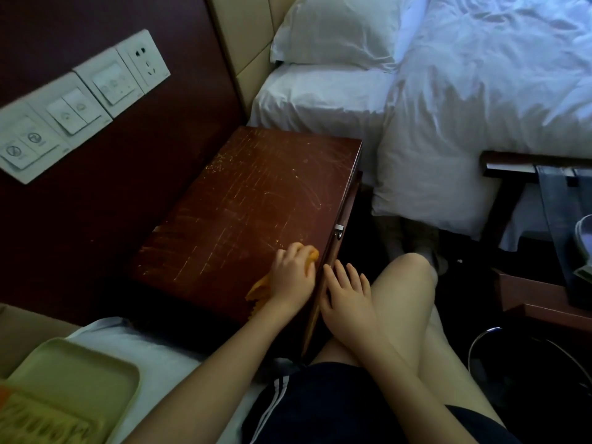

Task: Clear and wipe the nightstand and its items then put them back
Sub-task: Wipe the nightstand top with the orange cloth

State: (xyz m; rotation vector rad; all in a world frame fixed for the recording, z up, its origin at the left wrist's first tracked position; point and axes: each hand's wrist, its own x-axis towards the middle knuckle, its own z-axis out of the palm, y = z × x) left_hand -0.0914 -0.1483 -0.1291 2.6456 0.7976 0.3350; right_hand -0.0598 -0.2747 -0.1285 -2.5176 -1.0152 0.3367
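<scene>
One crumpled orange cloth [260, 289], scratched wooden nightstand [256, 193]

A white switch panel [73, 107] runs along the dark wall at ten o'clock, a socket [145, 60] at its upper end; a beige padded headboard [243, 43] stands at eleven; a white pillow [336, 30] lies at twelve; a rumpled white duvet [480, 91] spreads at one to two; a glass-topped table [557, 219] sits at three.

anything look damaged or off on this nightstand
Yes: the nightstand top is covered in pale scratches, long straight lines and curved scuffs, with a speckled worn patch at the back corner near the wall. It looks like wear, not dirt the cloth under the left hand would lift.
</scene>
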